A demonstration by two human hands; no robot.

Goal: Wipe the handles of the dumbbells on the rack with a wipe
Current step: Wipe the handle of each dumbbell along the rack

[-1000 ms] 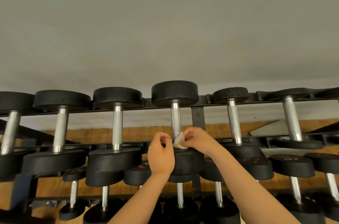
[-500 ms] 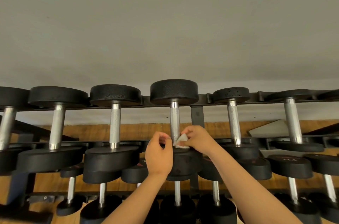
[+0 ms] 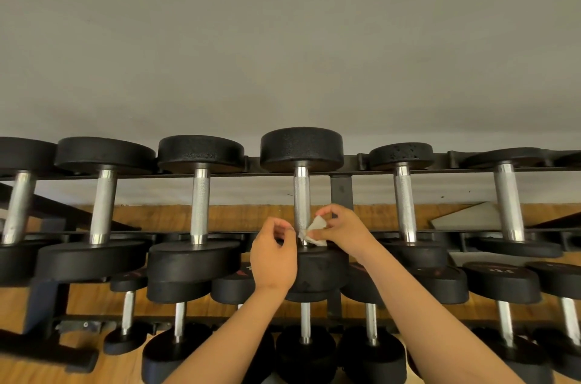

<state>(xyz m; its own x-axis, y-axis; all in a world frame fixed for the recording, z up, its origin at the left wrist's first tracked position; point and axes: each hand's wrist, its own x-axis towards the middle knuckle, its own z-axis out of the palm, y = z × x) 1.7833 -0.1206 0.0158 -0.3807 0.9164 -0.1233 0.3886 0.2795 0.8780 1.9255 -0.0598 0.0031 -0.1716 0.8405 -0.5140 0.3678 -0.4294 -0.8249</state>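
A small white wipe (image 3: 313, 230) lies against the lower end of the knurled steel handle (image 3: 301, 195) of the middle dumbbell on the top tier. My right hand (image 3: 342, 231) pinches the wipe from the right of the handle. My left hand (image 3: 274, 254) is just left of the same handle, fingers curled toward it; whether they hold a part of the wipe is hidden. The dumbbell's near black head (image 3: 317, 270) sits directly below both hands.
Several black dumbbells with steel handles (image 3: 200, 204) (image 3: 405, 201) line the top tier of the black rack (image 3: 341, 188). Lower tiers hold smaller dumbbells (image 3: 305, 330). A grey wall rises behind, and a wooden floor (image 3: 163, 217) shows through the rack.
The view has shifted slightly right along the rack. Both hands stay at the bottom of the middle handle, and the wipe's loose corner has turned a little in my right fingers.
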